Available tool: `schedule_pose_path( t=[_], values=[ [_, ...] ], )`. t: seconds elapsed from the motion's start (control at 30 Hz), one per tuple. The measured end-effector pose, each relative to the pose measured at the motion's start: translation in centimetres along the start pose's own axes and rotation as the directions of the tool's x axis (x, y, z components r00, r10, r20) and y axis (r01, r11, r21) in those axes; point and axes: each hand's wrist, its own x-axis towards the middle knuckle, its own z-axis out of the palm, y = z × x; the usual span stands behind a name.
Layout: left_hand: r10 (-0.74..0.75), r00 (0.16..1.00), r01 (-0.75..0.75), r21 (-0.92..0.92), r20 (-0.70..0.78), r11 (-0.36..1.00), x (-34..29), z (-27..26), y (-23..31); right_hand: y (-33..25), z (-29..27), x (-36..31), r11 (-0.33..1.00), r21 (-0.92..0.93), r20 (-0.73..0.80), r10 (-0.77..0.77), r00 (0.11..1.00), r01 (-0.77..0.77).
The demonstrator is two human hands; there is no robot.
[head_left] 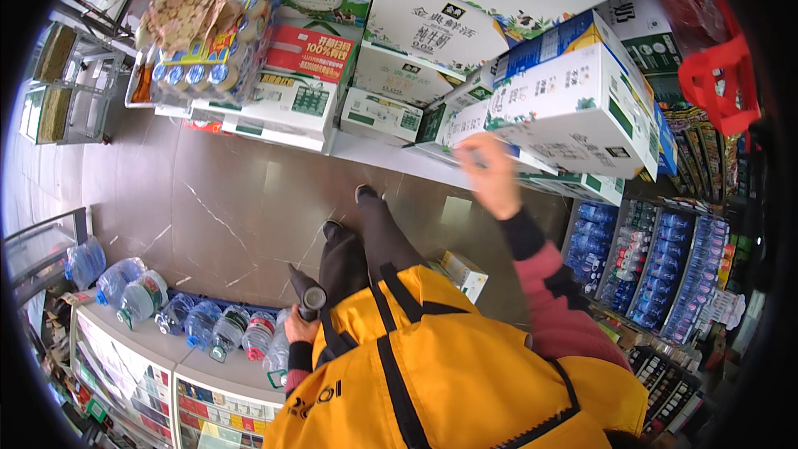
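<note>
My left hand [301,327] is low beside my left thigh, its fingers wrapped round a dark grey tube-shaped device [312,298] with a round, lighter end. What kind of device it is does not show clearly. My right hand [492,176] reaches forward and is blurred by motion. It is in front of the lower left corner of a large white milk carton box [573,104] that sits tilted on the stack. Whether the fingers touch the box I cannot tell. More white and green milk boxes [432,29] are piled behind it.
Bottled drinks in a shrink-wrapped pack [204,75] top the boxes at far left. Large water bottles [199,324] line a glass counter [125,366] at near left. Bottle packs [657,266] fill a rack at right, below a red bag [719,87]. A small carton [464,274] stands by my legs.
</note>
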Motion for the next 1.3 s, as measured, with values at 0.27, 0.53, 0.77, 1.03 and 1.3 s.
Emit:
schedule_pose_path(
  t=[0.27,0.53,0.77,1.03,1.3],
  values=[
    [-0.184,0.976,0.186,0.000,0.117,0.983,-4.3,1.7,1.0,22.2,27.0,3.2,0.918,-0.042,0.237,0.392,0.889,-0.393],
    [-0.379,0.902,0.389,-0.011,0.209,0.921,-5.8,3.8,2.8,31.9,35.9,6.0,0.859,-0.476,0.201,0.314,0.928,-0.187],
    [-0.366,0.908,0.385,-0.059,0.205,0.921,-4.2,4.4,3.7,32.7,35.5,8.0,0.904,-0.291,0.489,0.421,0.764,-0.312],
    [-0.319,0.934,0.327,-0.025,0.164,0.945,-3.1,1.5,2.4,26.9,34.7,2.4,0.837,-0.420,0.405,0.519,0.752,-0.352],
    [-0.128,0.955,0.097,0.126,0.268,0.987,0.9,-1.6,-2.4,17.7,29.2,-8.3,0.803,-0.296,0.242,0.587,0.772,-0.518]
  ],
)
